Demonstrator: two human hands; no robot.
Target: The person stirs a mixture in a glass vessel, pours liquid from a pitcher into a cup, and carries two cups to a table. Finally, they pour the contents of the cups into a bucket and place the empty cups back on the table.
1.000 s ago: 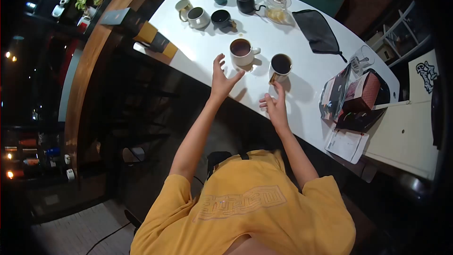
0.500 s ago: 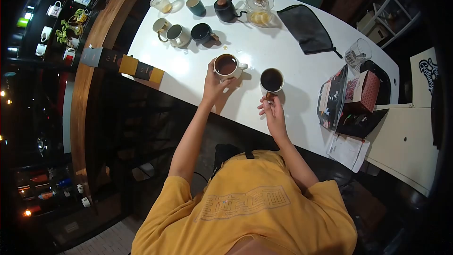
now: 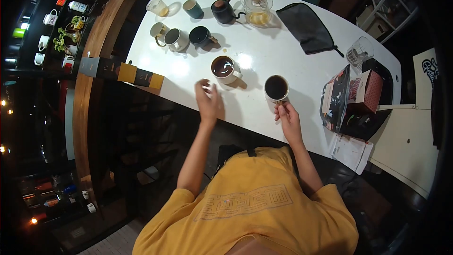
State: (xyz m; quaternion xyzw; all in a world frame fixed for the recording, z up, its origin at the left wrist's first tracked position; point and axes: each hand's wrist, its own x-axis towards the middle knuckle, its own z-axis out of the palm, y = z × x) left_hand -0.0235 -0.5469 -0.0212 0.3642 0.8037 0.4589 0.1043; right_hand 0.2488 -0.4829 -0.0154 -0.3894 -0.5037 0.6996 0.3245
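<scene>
A white mug (image 3: 230, 78) of dark coffee stands on the white table (image 3: 257, 56), its handle pointing to the lower right. Just below and left of it is my left hand (image 3: 206, 98), apart from the mug, with fingers loosely spread and nothing in them. To the right, a second coffee cup (image 3: 276, 89), filled with dark coffee, has its handle toward me. The fingers of my right hand (image 3: 289, 117) are closed on that handle.
Several mugs (image 3: 175, 40), a black gooseneck kettle (image 3: 223, 11) and a glass dripper over a server (image 3: 257, 5) stand at the back. A black pouch (image 3: 306, 28) lies beyond. At right are an empty glass (image 3: 360, 50) and coffee bags (image 3: 334, 99); at left, a long box (image 3: 122, 72).
My left hand has let go of the white mug and drawn back toward me. My right hand has closed on the other cup's handle, and that cup sits slightly farther right.
</scene>
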